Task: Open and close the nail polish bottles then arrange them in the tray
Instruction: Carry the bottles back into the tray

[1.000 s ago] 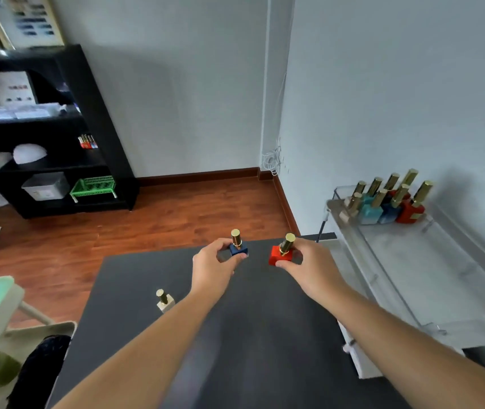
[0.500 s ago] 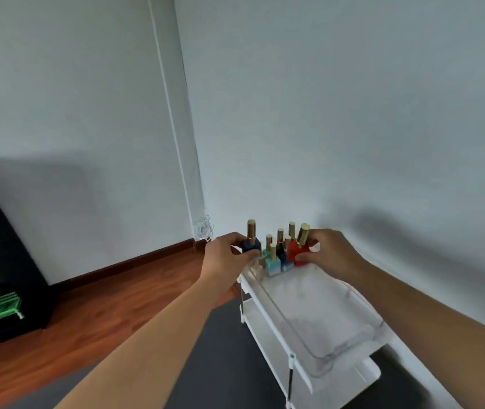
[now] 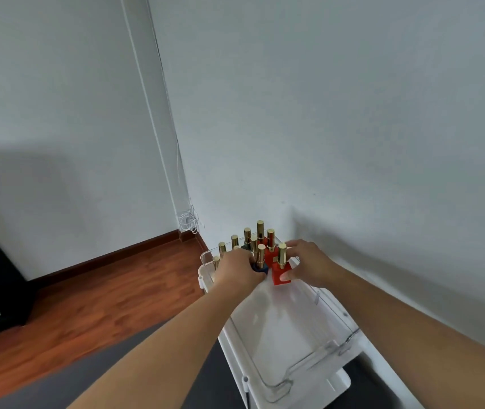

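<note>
A dark blue nail polish bottle [image 3: 260,265] is gripped by the left hand [image 3: 236,270], the fingers closed around its base, its gold cap upright. A red nail polish bottle [image 3: 282,271] is pinched at its base between thumb and fingers of the right hand [image 3: 309,265]. Both bottles are held at the far end of the clear tray [image 3: 317,335], just in front of a cluster of gold-capped bottles [image 3: 253,242] crowded against its far edge. The near part of the tray is bare. The tray is carried on a white cart [image 3: 335,382] against the wall.

Soft daylight, faint wall shadows, wide-angle edge distortion, slight blur.
</note>
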